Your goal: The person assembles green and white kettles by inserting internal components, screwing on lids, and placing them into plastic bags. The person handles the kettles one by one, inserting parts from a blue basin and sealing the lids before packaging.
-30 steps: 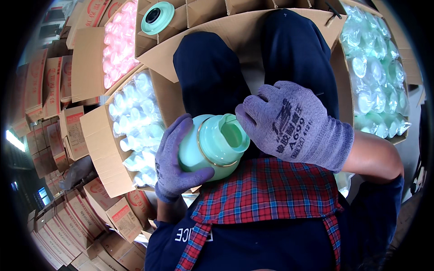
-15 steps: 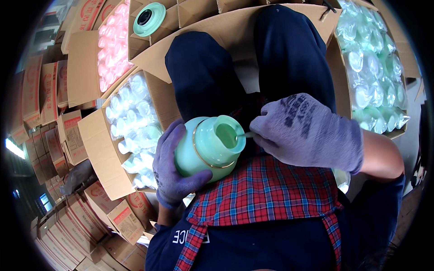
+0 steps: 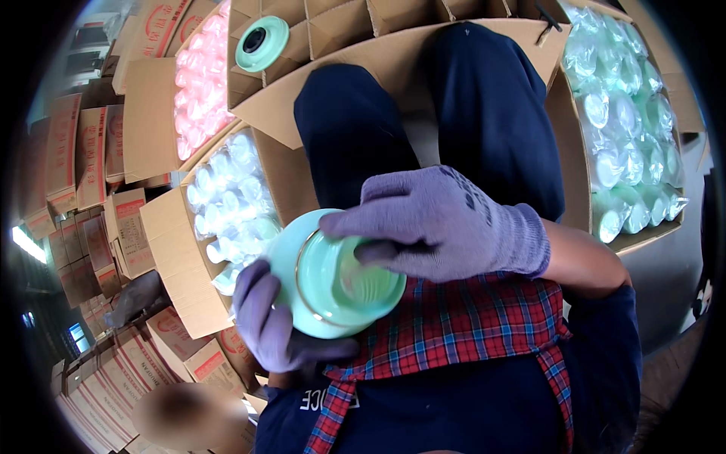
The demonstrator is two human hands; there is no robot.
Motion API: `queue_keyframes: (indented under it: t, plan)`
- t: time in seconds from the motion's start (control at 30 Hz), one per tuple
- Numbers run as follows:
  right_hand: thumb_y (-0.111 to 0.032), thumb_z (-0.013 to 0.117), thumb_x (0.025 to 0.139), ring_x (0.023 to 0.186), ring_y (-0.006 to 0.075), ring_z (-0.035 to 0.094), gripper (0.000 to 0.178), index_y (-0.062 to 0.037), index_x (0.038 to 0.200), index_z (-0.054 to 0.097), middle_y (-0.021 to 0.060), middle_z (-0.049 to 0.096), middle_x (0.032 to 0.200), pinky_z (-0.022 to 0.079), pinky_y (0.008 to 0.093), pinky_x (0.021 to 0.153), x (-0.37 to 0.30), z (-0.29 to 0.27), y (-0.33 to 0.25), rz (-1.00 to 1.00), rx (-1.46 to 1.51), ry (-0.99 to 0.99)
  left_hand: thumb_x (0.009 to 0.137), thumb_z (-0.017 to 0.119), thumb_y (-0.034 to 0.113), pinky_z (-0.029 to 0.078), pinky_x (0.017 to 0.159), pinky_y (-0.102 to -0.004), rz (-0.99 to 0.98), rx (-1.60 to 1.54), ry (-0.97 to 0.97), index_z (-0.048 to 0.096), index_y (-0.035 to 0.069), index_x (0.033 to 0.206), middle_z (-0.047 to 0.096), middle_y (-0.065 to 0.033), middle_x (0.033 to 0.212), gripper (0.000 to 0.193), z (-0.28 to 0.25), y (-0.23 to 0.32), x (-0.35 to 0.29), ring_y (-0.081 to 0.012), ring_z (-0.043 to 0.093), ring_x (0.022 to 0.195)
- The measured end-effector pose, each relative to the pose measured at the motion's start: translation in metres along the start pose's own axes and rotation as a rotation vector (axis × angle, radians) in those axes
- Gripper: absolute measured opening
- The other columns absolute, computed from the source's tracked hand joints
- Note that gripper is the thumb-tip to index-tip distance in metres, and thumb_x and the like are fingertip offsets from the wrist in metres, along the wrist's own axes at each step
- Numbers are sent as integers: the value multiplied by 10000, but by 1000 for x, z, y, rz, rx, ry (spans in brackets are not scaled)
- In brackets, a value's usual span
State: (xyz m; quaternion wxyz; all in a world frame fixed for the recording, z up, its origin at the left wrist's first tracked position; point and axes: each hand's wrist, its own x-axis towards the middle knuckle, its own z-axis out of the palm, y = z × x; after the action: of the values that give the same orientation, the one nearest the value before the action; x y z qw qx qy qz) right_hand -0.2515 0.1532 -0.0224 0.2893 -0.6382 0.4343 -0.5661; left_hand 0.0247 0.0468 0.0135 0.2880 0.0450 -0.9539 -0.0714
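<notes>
A glossy mint-green thermos jug [image 3: 283, 246] with a gold ring round its shoulder is tilted in front of my apron, its open mouth with ribbed inner threads facing me and to the right. My left hand [image 3: 265, 321], in a purple knitted glove, is closed round the jug's left and lower side. From the right, my gloved right hand [image 3: 446, 223] reaches over the jug's neck. Its forefinger lies along the upper shoulder near the ring, and its thumb is bent at the mouth, slightly blurred. The far side of the neck is hidden under that hand.
Ahead stands a divided carton [image 3: 340, 30] with a green round lid-like part [image 3: 262, 44] with a black centre. Open cartons hold wrapped pink pieces [image 3: 200, 83], clear-white pieces [image 3: 234, 185] and green pieces [image 3: 624, 121]. Stacked boxes [image 3: 128, 231] line the left. A blurred round shape [image 3: 189, 416] shows lower left.
My right hand has moved left onto the jug's neck; the small pale strip at its fingertips no longer shows. The jug has turned and sits slightly lower and left. A blurred shape has appeared lower left.
</notes>
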Motion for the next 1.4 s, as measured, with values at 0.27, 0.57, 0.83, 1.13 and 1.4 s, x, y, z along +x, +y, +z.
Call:
queue_keyframes:
  t: [0.27,0.57,0.83,1.13,1.4]
  plan:
    - [-82,747,785,872,295,683,414,-147,1190,695,104,624,1056,569,389,754,10,-18,11,-183,-74,-69,654,900,553,478,986,-604,-108,107,-13,381,-5,1389,484,-318,1339,1058,40,-8,27,-490,550,1197]
    - [-357,694,912,833,357,678,401,-44,1163,701,180,678,929,559,419,753,-60,-42,25,534,-481,206,609,957,471,470,971,-572,-251,316,-23,405,-9,1409,453,-310,1375,1084,70,-5,9,-470,508,1242]
    - [-248,644,942,844,294,671,270,-34,1105,673,142,631,930,557,395,736,-45,-24,24,448,-571,13,625,935,538,497,944,-579,-248,348,-34,362,87,1413,423,-295,1372,1074,75,-2,11,-447,501,1237]
    - [-193,668,846,944,215,640,222,-86,1041,663,80,597,1022,549,361,775,-15,-14,35,111,-863,-93,626,945,498,480,983,-560,-226,360,-84,301,36,1472,363,-300,1439,1159,75,2,15,-446,486,1268]
    - [-217,668,862,819,214,651,205,-58,989,689,94,616,926,546,359,674,-14,-12,22,250,-888,-239,648,834,712,464,964,-571,-259,455,85,416,112,1381,456,-249,1355,1035,95,6,6,-408,513,1228]
